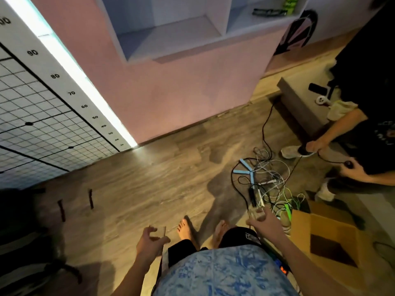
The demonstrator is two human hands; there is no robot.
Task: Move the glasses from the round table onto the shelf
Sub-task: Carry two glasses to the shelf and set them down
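Both glasses were off the tabletop, one in each grip: my left hand [150, 242] curled round a clear glass [162, 231], my right hand [264, 218] closed round a second glass [255, 212]. The cable tangle [267, 180] lay just beyond the right grip; a snagged foot could spill both. Both arms were low and half-extended, the shelf [181, 30] well ahead of them.

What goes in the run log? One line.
left hand: holds glass | right hand: holds second glass | shelf: ahead
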